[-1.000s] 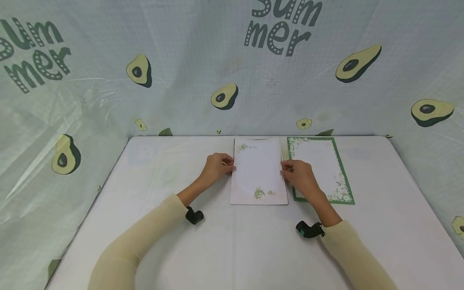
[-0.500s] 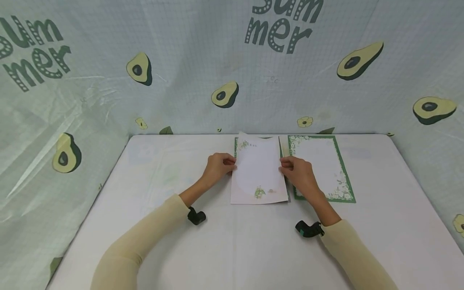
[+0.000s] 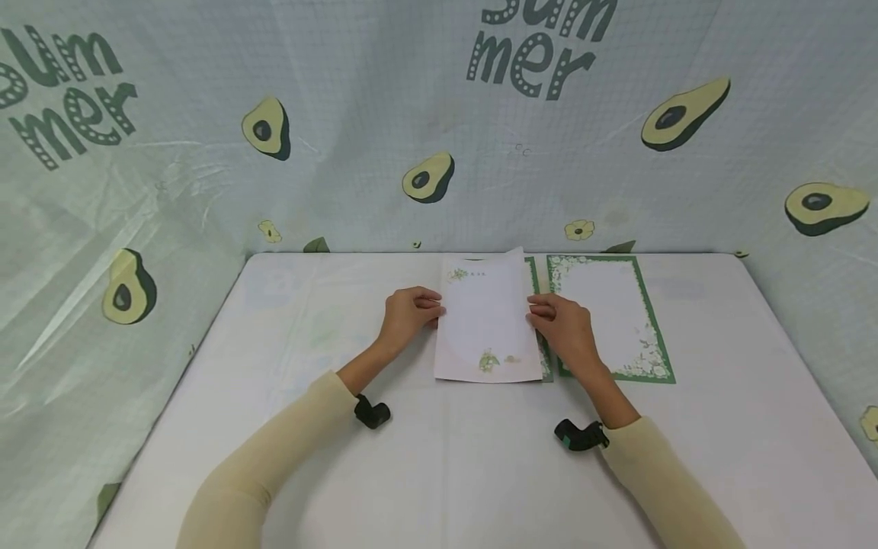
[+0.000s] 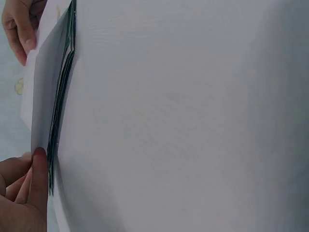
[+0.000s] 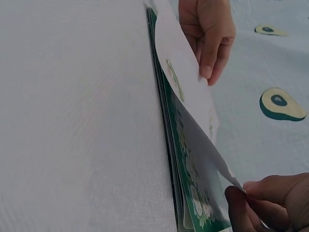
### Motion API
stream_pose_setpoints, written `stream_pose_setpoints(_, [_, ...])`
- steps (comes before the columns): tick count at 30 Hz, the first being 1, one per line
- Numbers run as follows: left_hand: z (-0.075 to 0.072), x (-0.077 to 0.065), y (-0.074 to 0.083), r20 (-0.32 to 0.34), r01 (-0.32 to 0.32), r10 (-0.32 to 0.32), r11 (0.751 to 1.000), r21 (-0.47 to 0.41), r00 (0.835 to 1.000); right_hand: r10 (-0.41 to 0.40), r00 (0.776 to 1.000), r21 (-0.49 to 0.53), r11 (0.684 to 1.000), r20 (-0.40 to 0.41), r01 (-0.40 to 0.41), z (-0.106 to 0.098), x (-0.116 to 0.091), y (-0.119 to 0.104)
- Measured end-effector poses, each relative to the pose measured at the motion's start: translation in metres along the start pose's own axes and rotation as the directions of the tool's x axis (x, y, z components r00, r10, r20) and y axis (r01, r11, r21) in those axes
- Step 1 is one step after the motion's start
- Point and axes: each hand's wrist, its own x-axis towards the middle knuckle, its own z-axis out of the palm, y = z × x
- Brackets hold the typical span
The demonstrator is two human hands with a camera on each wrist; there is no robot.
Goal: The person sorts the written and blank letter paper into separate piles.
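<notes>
A pale pink letter sheet (image 3: 483, 316) with small printed flowers lies over a stack of green-bordered papers (image 5: 190, 188). My left hand (image 3: 406, 316) pinches its left edge between thumb and fingers. On the opposite edge, my right hand (image 3: 565, 324) pinches the sheet too. In the right wrist view the sheet bows upward, lifted from the stack along the right side. The left wrist view shows a gap between the sheet (image 4: 42, 106) and the dark green edges of the stack (image 4: 62, 87). Most of the stack is hidden under the sheet.
To the right lies a separate green-bordered sheet (image 3: 600, 293) with white flowers, partly behind my right hand. A white cloth covers the table (image 3: 439, 465). Behind it hangs a curtain (image 3: 343, 152) printed with avocados.
The pink sheet has come up off the stack and shifted slightly left, baring the green border along the right side. Both hands keep their pinch on its edges.
</notes>
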Motion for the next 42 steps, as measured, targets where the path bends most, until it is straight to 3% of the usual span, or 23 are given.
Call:
stream_pose_setpoints(7, [0.001,-0.002,0.003,0.022,0.019,-0.019,1.000,-0.024,1.000,0.013,1.000,0.040,0.999,-0.019,-0.012,-0.002,-0.003,0.001])
stream_pose_setpoints(17, [0.002,0.000,0.000,0.002,0.056,-0.056,0.998,-0.003,0.998,0.055,0.998,0.034,0.998,-0.019,-0.054,0.000,-0.001,0.001])
stream_pose_setpoints(22, [0.001,0.001,-0.001,-0.002,0.060,-0.060,0.998,-0.033,0.998,0.029,0.999,0.031,0.999,-0.043,-0.028,0.001,-0.002,0.001])
stream_pose_setpoints(27, [0.002,0.002,0.001,-0.012,0.076,-0.078,0.991,-0.112,0.997,-0.017,0.997,0.012,1.000,-0.071,0.018,0.002,-0.002,0.000])
stream_pose_setpoints(33, [0.000,0.002,0.002,-0.002,0.113,-0.117,0.960,-0.256,0.993,-0.052,0.993,0.012,0.998,-0.101,0.053,0.001,-0.002,-0.004])
stream_pose_setpoints(42, [-0.011,0.002,0.001,-0.040,0.120,-0.142,0.934,-0.338,0.989,-0.018,0.995,0.130,0.991,-0.096,0.030,0.005,0.002,-0.011])
